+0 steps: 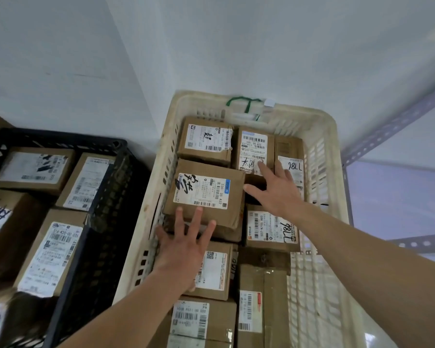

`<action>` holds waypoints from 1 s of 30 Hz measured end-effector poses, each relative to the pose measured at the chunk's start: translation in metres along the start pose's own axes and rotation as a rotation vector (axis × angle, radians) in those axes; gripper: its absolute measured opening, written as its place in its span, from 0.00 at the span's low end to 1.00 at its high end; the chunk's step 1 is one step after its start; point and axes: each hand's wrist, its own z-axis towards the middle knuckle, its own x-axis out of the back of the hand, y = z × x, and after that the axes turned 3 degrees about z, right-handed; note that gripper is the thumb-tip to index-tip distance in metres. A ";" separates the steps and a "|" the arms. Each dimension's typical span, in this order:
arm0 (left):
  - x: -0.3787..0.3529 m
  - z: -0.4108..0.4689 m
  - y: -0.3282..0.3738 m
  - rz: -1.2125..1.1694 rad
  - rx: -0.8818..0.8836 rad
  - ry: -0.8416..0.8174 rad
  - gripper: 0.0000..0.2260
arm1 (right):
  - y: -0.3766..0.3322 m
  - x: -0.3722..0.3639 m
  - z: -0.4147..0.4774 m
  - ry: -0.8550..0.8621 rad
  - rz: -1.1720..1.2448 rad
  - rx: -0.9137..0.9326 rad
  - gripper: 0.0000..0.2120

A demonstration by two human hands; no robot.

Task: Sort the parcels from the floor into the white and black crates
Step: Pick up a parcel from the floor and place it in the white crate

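Beneath splayed fingers (196,221) of the left hand (183,247) sat a parcel (204,192) in the white crate (334,151); right hand (276,194) (also spread) held nothing.

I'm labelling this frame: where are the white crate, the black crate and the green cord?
white crate (317,156): head view, right slatted wall.
black crate (60,137): head view, far rim.
green cord (248,105): head view, its hanging strand.

Walls: two plain white walls (60,59) meeting in a corner.
Shelving: grey perforated metal rack (392,125) on the right.
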 end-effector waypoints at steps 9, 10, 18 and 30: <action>-0.006 0.005 0.002 0.016 0.030 0.017 0.67 | 0.008 -0.010 0.003 -0.118 -0.062 0.001 0.48; -0.006 0.004 0.002 0.018 0.032 0.022 0.67 | 0.009 -0.010 0.004 -0.131 -0.057 0.008 0.49; -0.002 -0.016 0.009 -0.033 0.059 0.076 0.62 | 0.012 -0.028 -0.061 0.076 -0.052 0.119 0.46; -0.055 -0.092 0.052 -0.245 -0.018 -0.056 0.40 | 0.020 -0.111 -0.167 -0.341 -0.379 0.228 0.31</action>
